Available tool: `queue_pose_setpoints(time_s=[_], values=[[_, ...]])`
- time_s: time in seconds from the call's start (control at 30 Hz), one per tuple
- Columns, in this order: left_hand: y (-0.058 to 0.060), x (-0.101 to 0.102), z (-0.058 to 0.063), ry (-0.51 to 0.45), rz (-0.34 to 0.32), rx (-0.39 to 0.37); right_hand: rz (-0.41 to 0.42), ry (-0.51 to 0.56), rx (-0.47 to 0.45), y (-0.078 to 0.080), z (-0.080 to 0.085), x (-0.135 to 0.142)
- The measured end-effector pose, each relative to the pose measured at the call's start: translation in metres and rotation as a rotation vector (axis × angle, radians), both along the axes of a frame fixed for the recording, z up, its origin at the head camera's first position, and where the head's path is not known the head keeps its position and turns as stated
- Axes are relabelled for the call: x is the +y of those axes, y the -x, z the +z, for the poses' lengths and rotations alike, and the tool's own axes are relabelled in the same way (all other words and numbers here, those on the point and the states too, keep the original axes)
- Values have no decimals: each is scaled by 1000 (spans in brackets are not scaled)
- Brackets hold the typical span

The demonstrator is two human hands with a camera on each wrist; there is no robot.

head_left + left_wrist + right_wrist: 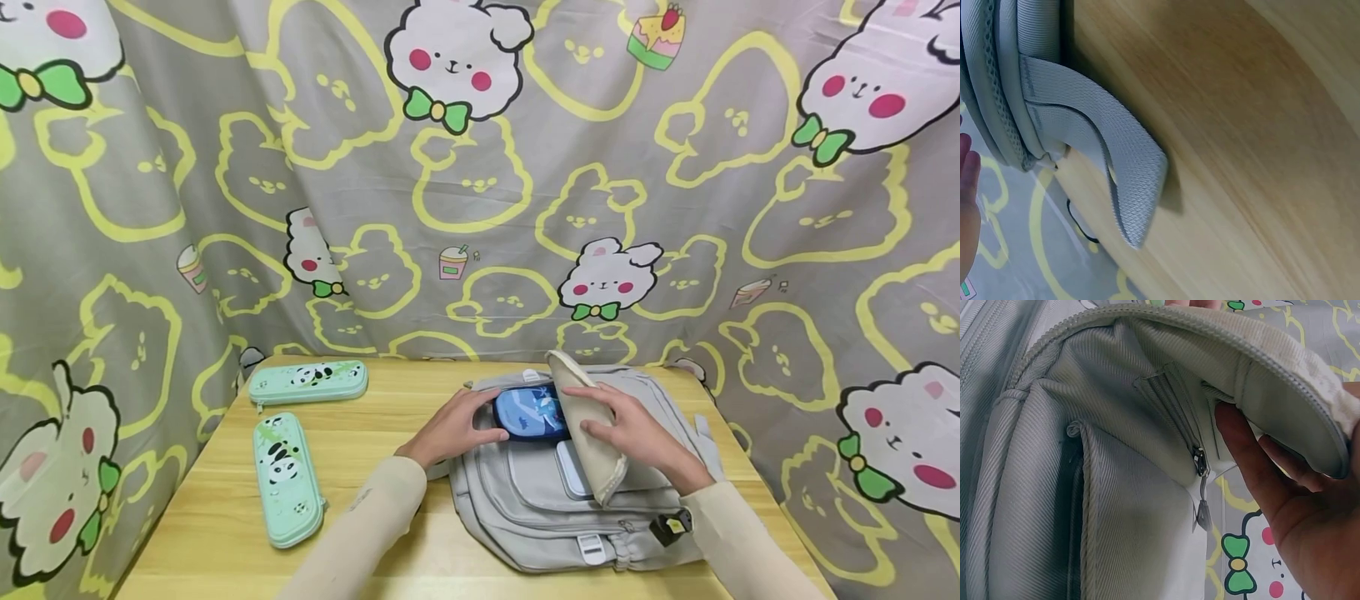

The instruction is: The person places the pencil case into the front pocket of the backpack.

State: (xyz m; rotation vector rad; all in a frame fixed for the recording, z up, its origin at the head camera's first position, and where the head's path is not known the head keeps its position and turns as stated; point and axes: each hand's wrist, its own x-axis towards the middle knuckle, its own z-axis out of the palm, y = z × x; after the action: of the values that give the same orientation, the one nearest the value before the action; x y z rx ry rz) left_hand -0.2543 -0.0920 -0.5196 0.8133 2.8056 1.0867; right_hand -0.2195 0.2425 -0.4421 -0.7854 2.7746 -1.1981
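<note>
A grey backpack (pixel 540 533) lies on the wooden table with the beige flap (pixel 592 433) of its front pocket raised. My right hand (pixel 637 437) grips this flap by its edge; in the right wrist view the thumb (pixel 1247 447) lies against the flap's inner side, beside the open pocket (pixel 1141 506). At the bag's left side, my left hand (pixel 457 425) holds the left end of a blue pencil case (pixel 528 412) between thumb and fingers. The flap hides the case's right end. Only a few fingers (pixel 967 181) of the left hand show in the left wrist view.
Two mint-green panda pencil cases, one lying crosswise (pixel 309 383) and one lengthwise (pixel 287 483), are on the table's left. A black-and-yellow tag (pixel 671 527) hangs from the bag. A webbing strap (pixel 1104 125) sticks out beside it. Patterned curtain (pixel 480 183) surrounds the table.
</note>
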Motion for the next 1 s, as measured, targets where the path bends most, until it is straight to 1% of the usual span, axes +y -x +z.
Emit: queue_pose_setpoints(time_s=[0.13, 0.33, 0.53, 0.83, 1.0], values=[[2, 4, 1, 3, -6, -5, 7, -1, 16, 1, -1, 1], [4, 10, 0, 9, -8, -2, 7, 1, 14, 1, -1, 2], [5, 19, 2, 31, -8, -12, 7, 0, 5, 0, 0, 2], [6, 31, 2, 67, -12, 6, 22, 12, 0, -1, -2, 3], [8, 37, 4, 76, -5, 11, 20, 19, 9, -1, -2, 3]])
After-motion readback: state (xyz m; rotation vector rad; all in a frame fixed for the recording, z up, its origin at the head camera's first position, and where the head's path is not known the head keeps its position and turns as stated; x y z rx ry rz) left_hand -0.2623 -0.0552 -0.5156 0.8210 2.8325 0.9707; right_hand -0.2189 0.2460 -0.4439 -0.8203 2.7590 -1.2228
